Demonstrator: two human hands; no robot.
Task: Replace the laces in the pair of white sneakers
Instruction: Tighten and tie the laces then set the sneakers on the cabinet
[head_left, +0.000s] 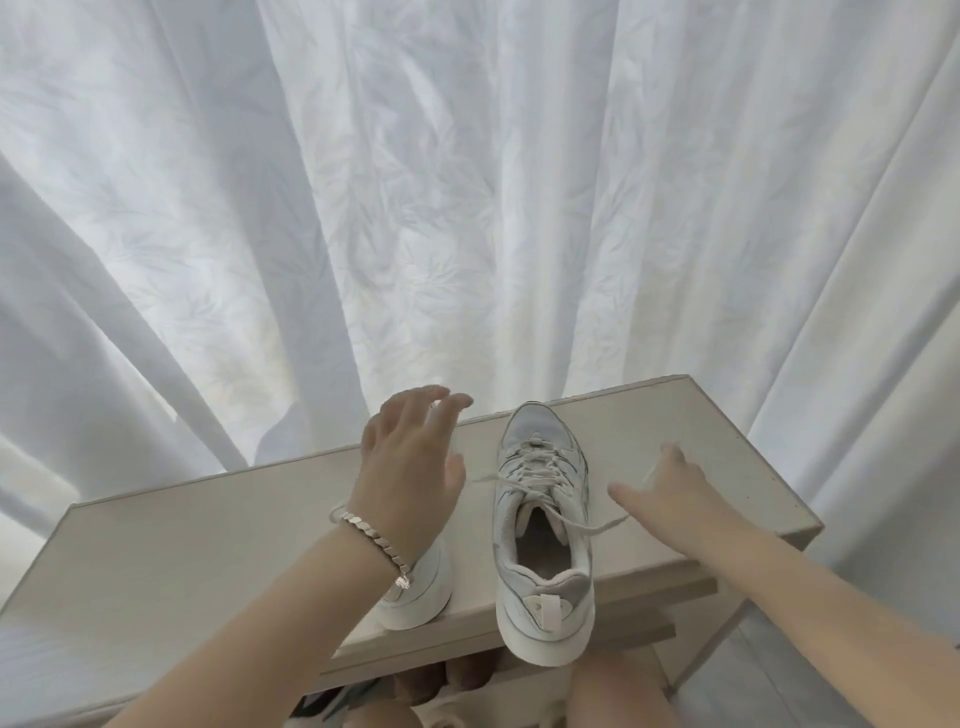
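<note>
Two white sneakers stand on a pale wooden shelf top (182, 545), toes pointing away from me. The right sneaker (543, 519) is in full view, laced, with loose lace ends trailing to both sides. My right hand (670, 499) is just right of it, thumb stretched out. One lace (597, 529) runs from the shoe into this hand, and a blurred strand shows by its fingers. My left hand (410, 462), with a silver bracelet on the wrist, hovers with relaxed fingers over the left sneaker (421, 592). Only that sneaker's heel shows.
White patterned curtains (467, 208) hang right behind the shelf. The right sneaker's heel sticks out over the front edge. Lower shelf boards (649, 592) and dark shoes (441, 680) lie below, with my knees (618, 691) at the bottom.
</note>
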